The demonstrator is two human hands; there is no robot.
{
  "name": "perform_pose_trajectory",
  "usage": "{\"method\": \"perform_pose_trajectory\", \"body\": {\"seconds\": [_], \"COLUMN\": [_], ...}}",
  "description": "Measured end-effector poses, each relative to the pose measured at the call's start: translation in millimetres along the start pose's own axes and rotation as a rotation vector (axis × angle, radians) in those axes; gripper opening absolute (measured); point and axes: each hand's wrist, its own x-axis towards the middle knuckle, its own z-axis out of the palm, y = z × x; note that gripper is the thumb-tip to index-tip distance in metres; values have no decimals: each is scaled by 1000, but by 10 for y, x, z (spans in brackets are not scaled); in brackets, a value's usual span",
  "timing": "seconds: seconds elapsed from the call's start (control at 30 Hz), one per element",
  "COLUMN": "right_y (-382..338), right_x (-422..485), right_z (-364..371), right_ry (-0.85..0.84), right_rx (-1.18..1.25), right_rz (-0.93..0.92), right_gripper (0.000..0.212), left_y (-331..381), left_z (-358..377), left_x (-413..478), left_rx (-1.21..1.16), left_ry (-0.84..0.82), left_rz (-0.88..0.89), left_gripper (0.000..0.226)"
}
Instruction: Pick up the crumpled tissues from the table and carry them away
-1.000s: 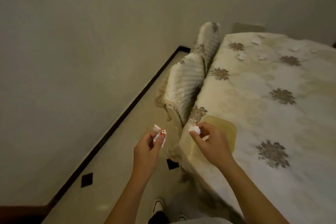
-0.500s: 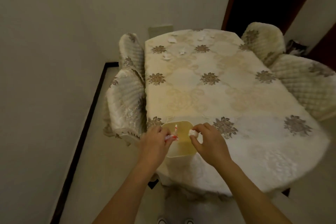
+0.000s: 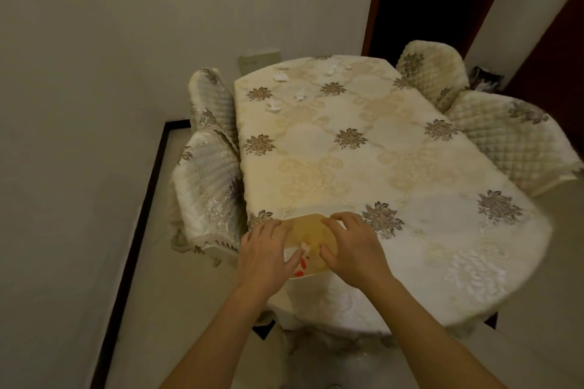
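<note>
Several crumpled white tissues lie at the far left end of the table [image 3: 347, 167], among them one tissue [image 3: 280, 76] near the far edge, another tissue [image 3: 299, 94] and a third tissue [image 3: 274, 108]. Both hands hover over a yellowish container [image 3: 308, 229] at the table's near left corner. My left hand [image 3: 267, 257] rests with spread fingers on its left rim. A red-and-white paper scrap [image 3: 301, 266] lies inside by those fingertips. My right hand [image 3: 352, 249] reaches in from the right, fingers apart, nothing visible in it.
Two quilted chairs [image 3: 208, 186] stand along the table's left side and two more chairs [image 3: 505, 139] on the right. A wall runs close on the left, with a dark-edged floor strip [image 3: 139, 215]. A dark doorway [image 3: 426, 0] opens behind the table.
The view has swung right onto the table. Both hands moved over the container; the scrap left my left fingers and the white tissue is gone from my right fingers.
</note>
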Motion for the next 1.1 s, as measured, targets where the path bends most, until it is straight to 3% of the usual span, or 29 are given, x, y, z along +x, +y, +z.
{"method": "perform_pose_trajectory", "body": {"seconds": [0.4,0.83,1.1], "right_y": [-386,-1569,-2078], "right_x": [415,627,731], "right_z": [-180,133,357], "right_ry": [59,-2,-26], "right_rx": [-45,90,132], "right_rz": [-198,-608,-711], "right_gripper": [46,48,44], "left_y": [-306,-945,-1268], "left_z": [-585,-1256,-1339], "left_x": [-129,-1101,-1466], "left_rx": [98,276,309], "left_ry": [208,337,320], "left_rz": [-123,-537,-698], "left_gripper": [47,54,54]}}
